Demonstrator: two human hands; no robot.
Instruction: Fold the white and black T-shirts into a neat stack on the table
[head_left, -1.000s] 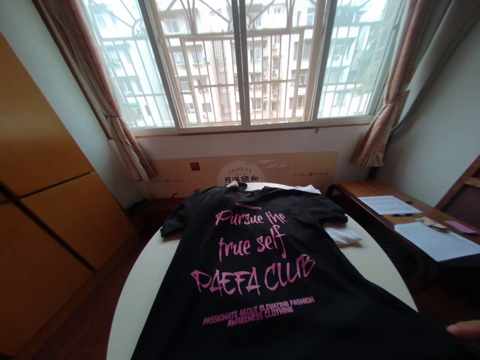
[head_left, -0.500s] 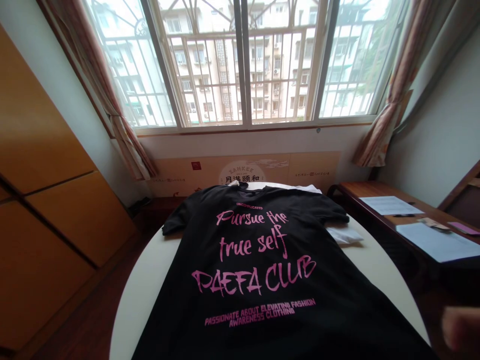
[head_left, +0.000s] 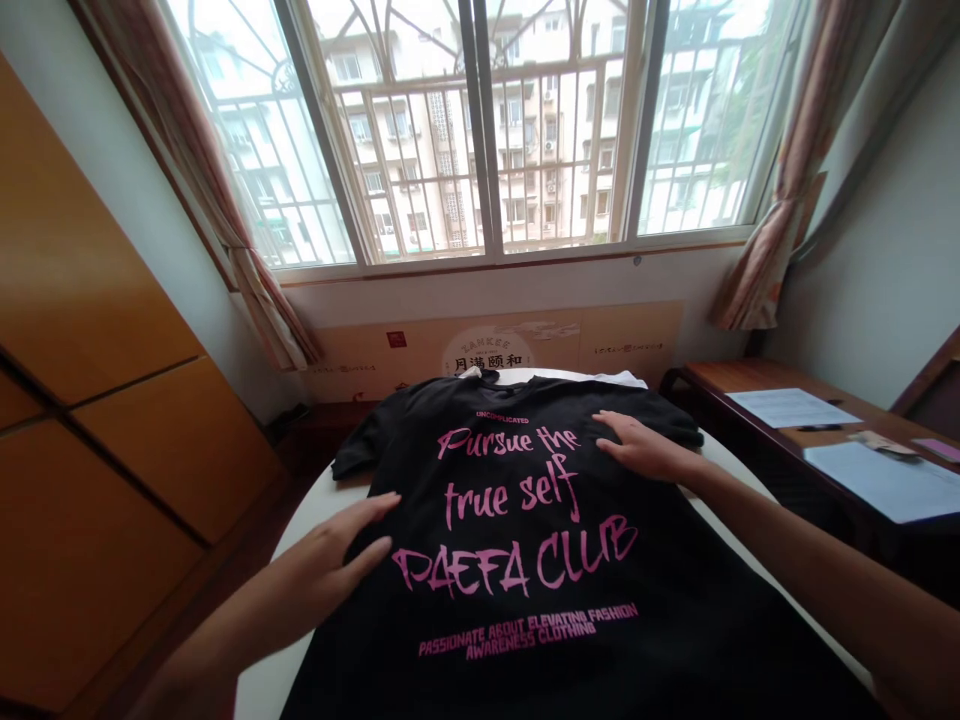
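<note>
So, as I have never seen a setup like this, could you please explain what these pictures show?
Gladly. There is no machine here, only a person's two bare hands. Every picture comes from one camera worn on the person's head, looking forward and down, so you see roughly what they see.

On a white table lies a black T-shirt, spread out with its pink lettering facing up. The left hand is over the shirt left of the lettering; the right hand is over it farther up, right of the lettering. Both are open and appear to grip nothing; whether they press on the fabric is hard to tell. Beyond the table is a window.
</note>
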